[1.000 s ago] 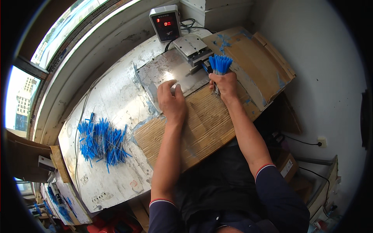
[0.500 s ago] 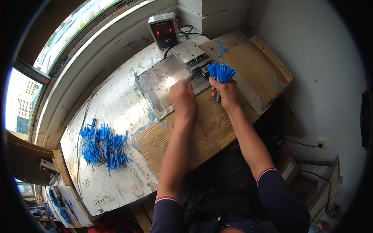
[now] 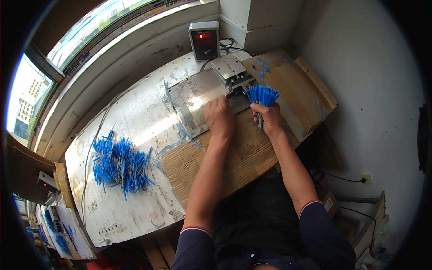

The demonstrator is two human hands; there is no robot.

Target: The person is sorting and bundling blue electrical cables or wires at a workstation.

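My right hand (image 3: 271,119) is closed round a thick bundle of thin wires with blue sleeves (image 3: 263,95). The blue ends fan out above the fist and bare grey wire ends hang below it. My left hand (image 3: 219,118) is closed over the edge of a flat metal plate (image 3: 189,101); its fingertips are turned away, so what they pinch is hidden. Just beyond both hands sits a small metal fixture (image 3: 228,67) with a raised block. To the left, a loose pile of blue-sleeved wires (image 3: 121,164) lies on the worn white table (image 3: 135,220).
A display box (image 3: 204,41) with red digits stands behind the fixture, its cable (image 3: 229,44) trailing beside it. Cardboard (image 3: 243,148) covers the table's near edge, and more cardboard (image 3: 292,85) lies at right. A wall (image 3: 360,90) rises on the right, windows (image 3: 33,96) at left.
The view has shifted slightly, and the red digits on the display differ. A blue-tipped wire seen between the left hand and the fixture no longer shows clearly. The right hand keeps its bundle.
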